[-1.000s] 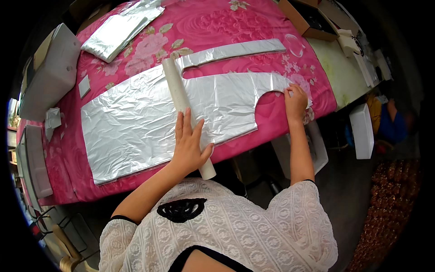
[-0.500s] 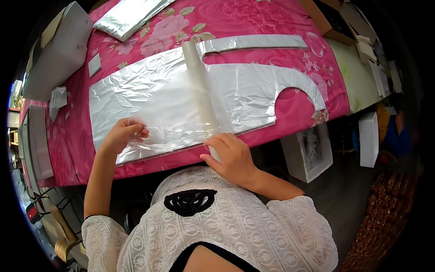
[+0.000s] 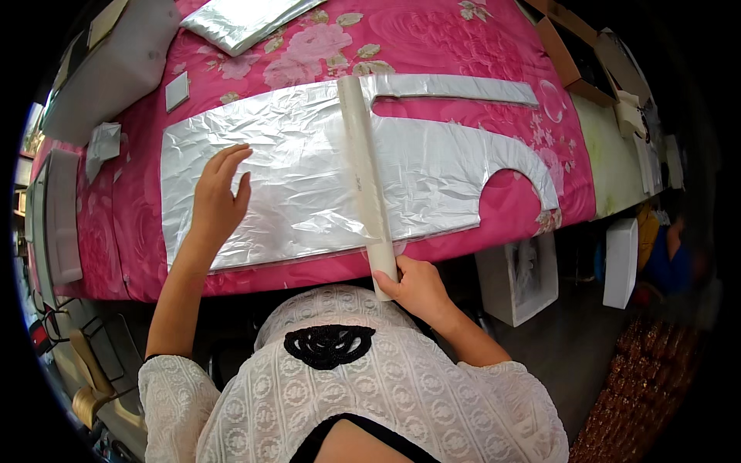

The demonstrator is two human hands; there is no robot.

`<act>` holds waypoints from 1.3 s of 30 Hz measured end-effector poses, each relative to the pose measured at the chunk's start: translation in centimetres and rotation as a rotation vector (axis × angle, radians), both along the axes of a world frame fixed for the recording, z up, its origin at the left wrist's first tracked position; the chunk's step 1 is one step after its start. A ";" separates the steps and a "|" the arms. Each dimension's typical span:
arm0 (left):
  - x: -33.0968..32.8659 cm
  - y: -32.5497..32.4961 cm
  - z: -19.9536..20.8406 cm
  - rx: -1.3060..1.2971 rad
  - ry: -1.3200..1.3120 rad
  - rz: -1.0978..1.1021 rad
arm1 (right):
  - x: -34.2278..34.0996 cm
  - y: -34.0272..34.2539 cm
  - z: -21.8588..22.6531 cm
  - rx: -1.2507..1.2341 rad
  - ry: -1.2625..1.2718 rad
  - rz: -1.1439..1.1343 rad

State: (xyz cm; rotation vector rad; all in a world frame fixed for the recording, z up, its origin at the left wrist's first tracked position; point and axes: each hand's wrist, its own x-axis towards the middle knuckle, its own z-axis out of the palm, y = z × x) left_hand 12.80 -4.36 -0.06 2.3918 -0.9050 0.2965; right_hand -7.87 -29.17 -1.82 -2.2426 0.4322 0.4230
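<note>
A long roll of clear plastic film [image 3: 361, 154] lies across a silver foil bag-like sheet [image 3: 297, 189], its near end reaching past the table's front edge. My right hand [image 3: 417, 289] is wrapped round that near end. Over the left half of the foil, my left hand [image 3: 218, 199] holds nothing, with thumb and fingers apart. Whether loose film lies flat on the foil left of the roll is hard to make out. Right of the roll, the foil has a curved cutout near its right end, and a narrow foil strip [image 3: 463, 87] runs along its far side.
A pink flowered cloth [image 3: 432, 46] covers the table. Folded silver foil [image 3: 239, 27] lies at the back, near a small white square [image 3: 177, 92]. A white foam box [image 3: 116, 69] stands at left, a cardboard box [image 3: 571, 62] at back right. Below the edge is a white bin [image 3: 519, 282].
My left hand has let go of the lifted film edge and moved up over the foil, fingers opening. My right hand has shifted right and nearer, now gripping the roll's end.
</note>
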 end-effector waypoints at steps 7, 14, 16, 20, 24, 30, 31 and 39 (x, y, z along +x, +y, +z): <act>-6.0 -11.0 -6.6 -0.011 0.166 -0.218 | -0.4 -0.6 -0.1 0.053 0.022 -0.028; -7.1 -11.3 -7.7 0.186 0.135 -0.185 | 2.0 -2.9 0.2 0.131 0.090 0.110; -7.1 -11.3 -7.7 0.196 0.122 -0.181 | 5.6 -3.5 0.8 0.134 -0.008 0.018; -6.9 -11.3 -7.9 0.223 0.103 -0.190 | 16.0 -5.4 -2.5 0.196 -0.185 -0.045; -6.8 -11.5 -7.8 0.215 0.134 -0.198 | 23.3 -6.5 -3.6 0.742 -0.082 -0.312; -6.8 -11.4 -7.9 0.206 0.143 -0.198 | 26.8 -9.7 -5.8 1.475 -0.428 -0.846; -6.8 -11.4 -7.8 0.207 0.147 -0.200 | 26.8 -11.5 -5.6 1.496 -0.501 -0.905; -6.9 -11.3 -7.6 0.219 0.133 -0.191 | 24.2 -18.5 2.6 1.344 -0.991 -0.554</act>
